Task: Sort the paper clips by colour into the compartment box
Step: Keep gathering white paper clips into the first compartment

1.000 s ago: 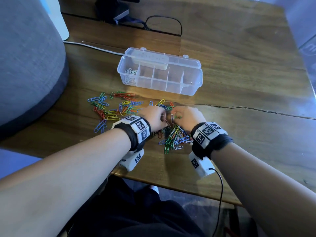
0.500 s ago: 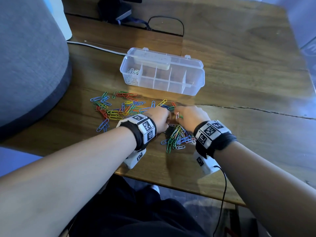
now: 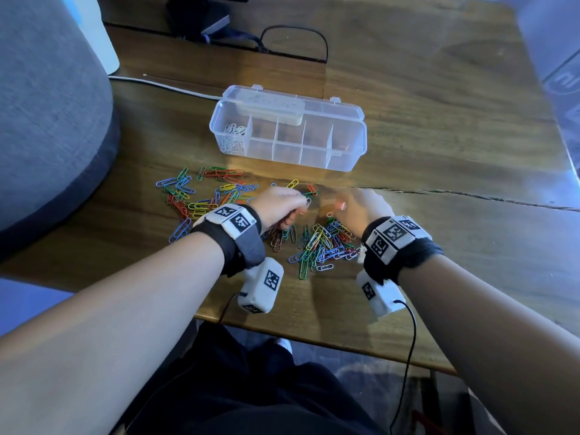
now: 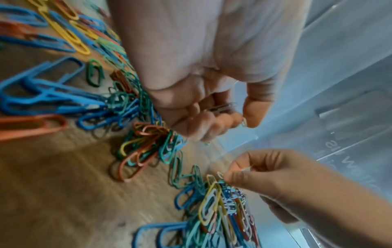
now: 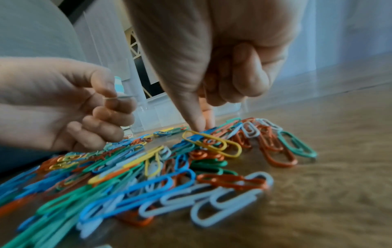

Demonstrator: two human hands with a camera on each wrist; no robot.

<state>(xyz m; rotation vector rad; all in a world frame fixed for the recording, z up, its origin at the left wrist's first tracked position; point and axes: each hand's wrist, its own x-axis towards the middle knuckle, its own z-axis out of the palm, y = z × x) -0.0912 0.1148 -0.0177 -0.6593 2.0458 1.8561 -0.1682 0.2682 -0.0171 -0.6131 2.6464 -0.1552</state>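
Observation:
A clear compartment box (image 3: 346,160) stands open on the wooden table, with white clips (image 3: 233,137) in its leftmost compartment. Coloured paper clips lie in a pile (image 3: 323,243) (image 5: 161,167) between my hands and in a scatter (image 3: 201,196) to the left. My left hand (image 3: 301,205) (image 4: 233,117) hovers over the pile, its fingers curled round several white paper clips (image 4: 222,107) (image 5: 118,98). My right hand (image 3: 337,208) (image 5: 201,127) reaches thumb and forefinger down to the pile's far edge. In the left wrist view it pinches a white clip (image 4: 219,175).
A big grey upholstered seat (image 3: 47,120) fills the left side. A white cable (image 3: 163,84), a black cable loop (image 3: 295,29) and a dark device (image 3: 201,17) lie behind the box. A crack (image 3: 470,199) runs through the wood on the right.
My hands, close together a second ago, have drawn apart. The left has lifted slightly with its white clips; the right has shifted to the right.

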